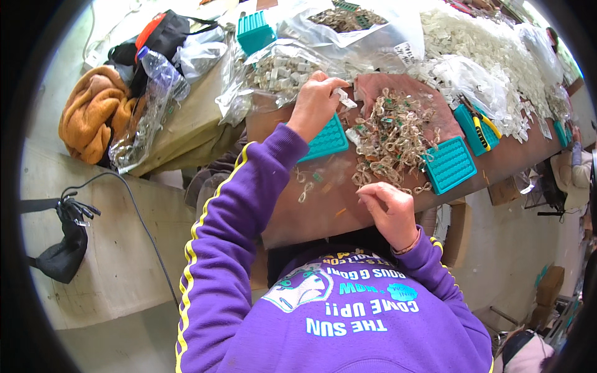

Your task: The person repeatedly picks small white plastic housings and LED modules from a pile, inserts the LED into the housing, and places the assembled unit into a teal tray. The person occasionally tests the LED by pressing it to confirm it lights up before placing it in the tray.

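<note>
My left hand is closed in a pinch at the far side of the table, with a small white plastic piece at its fingertips. Beneath that wrist lies a teal ribbed tray. My right hand hangs over the table's near edge, thumb and forefinger pressed together; whatever they hold is too small to make out. Just beyond it spreads a heap of small looped wire bundles with green bits among them, partly on a reddish-brown cloth. A second teal tray sits right of the heap.
Yellow-handled pliers rest on a teal block. Clear bags of white parts and a large white heap line the back. A plastic bottle and orange-brown cloth lie left. A black cable hangs at the left.
</note>
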Demonstrator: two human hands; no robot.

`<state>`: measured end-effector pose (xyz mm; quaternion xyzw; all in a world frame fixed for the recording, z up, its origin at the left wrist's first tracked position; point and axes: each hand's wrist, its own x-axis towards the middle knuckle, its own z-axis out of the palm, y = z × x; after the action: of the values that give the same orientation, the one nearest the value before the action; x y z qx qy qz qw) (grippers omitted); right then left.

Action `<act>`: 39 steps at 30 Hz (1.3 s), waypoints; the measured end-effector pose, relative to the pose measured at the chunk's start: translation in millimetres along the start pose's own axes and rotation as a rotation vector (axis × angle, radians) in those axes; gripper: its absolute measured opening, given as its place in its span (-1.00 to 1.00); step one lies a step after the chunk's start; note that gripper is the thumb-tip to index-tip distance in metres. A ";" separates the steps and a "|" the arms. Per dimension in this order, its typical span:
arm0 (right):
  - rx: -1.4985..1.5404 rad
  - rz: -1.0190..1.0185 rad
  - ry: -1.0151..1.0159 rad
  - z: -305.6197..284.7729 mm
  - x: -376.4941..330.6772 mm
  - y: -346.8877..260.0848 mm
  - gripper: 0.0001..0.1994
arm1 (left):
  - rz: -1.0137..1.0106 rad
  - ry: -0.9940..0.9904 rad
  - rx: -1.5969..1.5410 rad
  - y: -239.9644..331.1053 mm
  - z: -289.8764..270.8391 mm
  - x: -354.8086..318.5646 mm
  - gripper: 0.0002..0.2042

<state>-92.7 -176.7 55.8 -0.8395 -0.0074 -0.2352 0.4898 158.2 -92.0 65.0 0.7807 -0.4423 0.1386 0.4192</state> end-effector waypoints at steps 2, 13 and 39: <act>0.005 0.010 -0.001 4.3 4.0 -0.9 -0.90 | 0.017 0.080 -0.005 7.4 -22.0 -23.0 -0.79; -0.363 -0.172 -0.146 58.3 44.5 4.7 -0.88 | -0.242 0.089 0.198 43.6 -79.2 -189.1 -0.72; 0.758 0.284 0.002 67.2 20.1 -10.0 -0.96 | -0.696 0.309 -1.441 99.1 -39.0 -183.1 -0.76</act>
<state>-51.2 -120.4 44.6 -0.5921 0.0228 -0.1466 0.7921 -20.2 18.0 34.0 0.3841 -0.0921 -0.2119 0.8939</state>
